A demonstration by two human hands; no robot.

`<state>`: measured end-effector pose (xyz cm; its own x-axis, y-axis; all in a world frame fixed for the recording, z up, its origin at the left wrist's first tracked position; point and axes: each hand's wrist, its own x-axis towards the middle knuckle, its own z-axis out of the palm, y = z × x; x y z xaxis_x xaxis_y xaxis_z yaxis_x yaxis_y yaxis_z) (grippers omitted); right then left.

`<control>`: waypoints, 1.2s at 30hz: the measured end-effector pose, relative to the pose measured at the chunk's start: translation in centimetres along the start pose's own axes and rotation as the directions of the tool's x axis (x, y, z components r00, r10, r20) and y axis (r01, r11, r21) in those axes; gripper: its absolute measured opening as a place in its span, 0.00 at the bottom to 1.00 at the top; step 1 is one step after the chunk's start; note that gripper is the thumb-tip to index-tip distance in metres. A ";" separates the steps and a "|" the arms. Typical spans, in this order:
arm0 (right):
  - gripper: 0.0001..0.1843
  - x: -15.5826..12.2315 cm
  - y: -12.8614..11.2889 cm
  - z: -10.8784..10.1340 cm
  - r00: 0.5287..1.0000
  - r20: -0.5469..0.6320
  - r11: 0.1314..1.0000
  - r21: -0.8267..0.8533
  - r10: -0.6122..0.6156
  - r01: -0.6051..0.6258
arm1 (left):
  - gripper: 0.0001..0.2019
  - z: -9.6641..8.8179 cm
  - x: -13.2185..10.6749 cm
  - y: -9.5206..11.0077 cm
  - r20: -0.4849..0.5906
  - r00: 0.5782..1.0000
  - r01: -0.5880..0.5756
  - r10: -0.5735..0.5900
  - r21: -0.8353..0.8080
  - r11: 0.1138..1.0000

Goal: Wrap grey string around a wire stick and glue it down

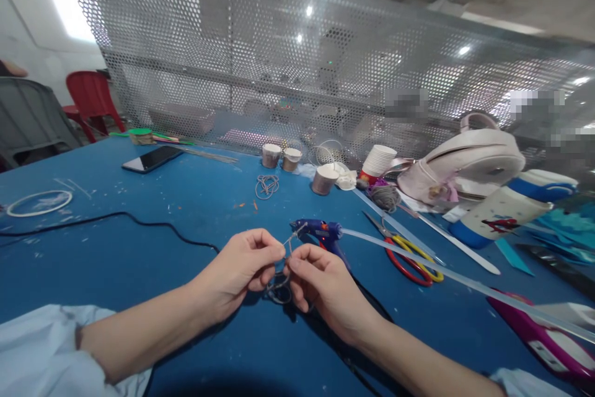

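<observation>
My left hand (246, 264) and my right hand (323, 282) are close together over the near middle of the blue table (195, 335). Both pinch a thin grey cord (279, 292), which crosses between the fingertips and hangs in loops below them. A short end of cord sticks up above the pinch. Just behind my fingers lies a blue glue gun (325, 230) with a long clear glue stick (446, 276) running out of its back. Scissors (409, 254) with red and yellow handles rest to the right of it.
Farther back are a coil of grey cord (266, 186), wrapped paper cups (325, 179), stacked white cups (379, 161) and grey yarn (385, 197). A phone (153, 158) and black cable (153, 223) lie left. A bag (465, 161) and bottle (502, 211) stand right, before perforated metal (186, 75).
</observation>
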<state>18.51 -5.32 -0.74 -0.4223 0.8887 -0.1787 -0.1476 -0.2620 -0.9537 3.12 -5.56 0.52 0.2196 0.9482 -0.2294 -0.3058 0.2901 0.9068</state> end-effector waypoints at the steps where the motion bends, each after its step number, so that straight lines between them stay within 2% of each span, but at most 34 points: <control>1: 0.14 0.0 0.0 0.0 1.000 0.001 1.000 -0.003 0.000 0.000 | 0.10 0.0 0.0 0.0 0.009 1.000 0.002 -0.002 -0.004 1.000; 16: 0.14 -0.1 -0.1 -0.1 1.000 0.004 1.000 0.004 -0.010 0.010 | 0.10 0.0 -0.1 -0.1 0.027 1.000 0.005 -0.005 0.020 1.000; 20: 0.14 0.0 0.0 -0.2 1.000 0.001 1.000 0.010 -0.006 0.006 | 0.10 0.0 -0.1 -0.2 0.003 1.000 0.023 -0.023 -0.007 1.000; 28: 0.14 0.0 -0.1 -0.2 1.000 -0.016 1.000 0.012 -0.001 0.001 | 0.11 -0.2 0.0 -0.2 0.020 0.997 0.073 -0.073 -0.016 0.997; 36: 0.14 -0.1 -0.2 -0.2 1.000 -0.031 1.000 -0.004 -0.003 0.003 | 0.12 -0.1 -0.1 -0.2 0.002 1.000 0.018 -0.018 -0.029 0.999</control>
<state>18.71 -5.27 -0.55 -0.3940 0.9006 -0.1835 -0.1448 -0.2579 -0.9553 3.06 -5.65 0.29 0.2263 0.9428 -0.2447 -0.3285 0.3104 0.8921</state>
